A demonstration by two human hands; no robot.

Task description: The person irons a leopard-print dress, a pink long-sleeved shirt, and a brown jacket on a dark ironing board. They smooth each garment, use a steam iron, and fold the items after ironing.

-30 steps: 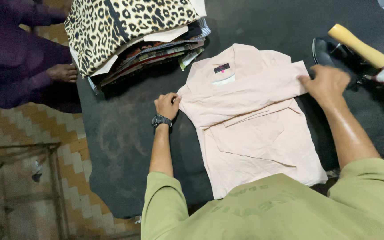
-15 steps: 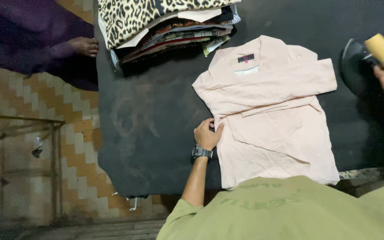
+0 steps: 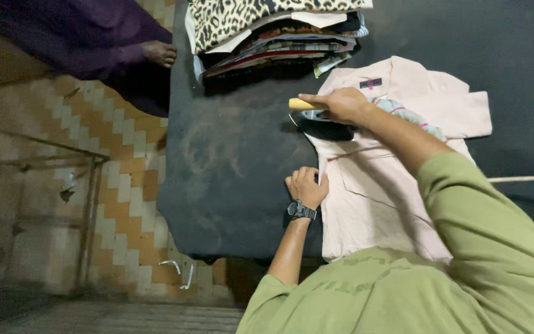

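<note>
A folded pale pink shirt (image 3: 378, 192) lies on a dark ironing table (image 3: 236, 167). My right hand (image 3: 340, 104) grips the wooden handle of a black flat iron (image 3: 324, 125), which rests on the shirt's left upper part. A cloth is wrapped at my right wrist. My left hand (image 3: 307, 185), with a dark wristwatch, presses on the shirt's left edge just below the iron.
A stack of folded clothes (image 3: 273, 31) with a leopard-print piece on top stands at the table's far edge. Another person in purple cloth, with a bare foot (image 3: 159, 52), stands on the patterned tile floor at the left. A white cord (image 3: 523, 179) crosses the table at right.
My right hand has brought the iron from the table's right side onto the shirt's left part. My left hand stays on the shirt's left edge. The camera view has shifted left.
</note>
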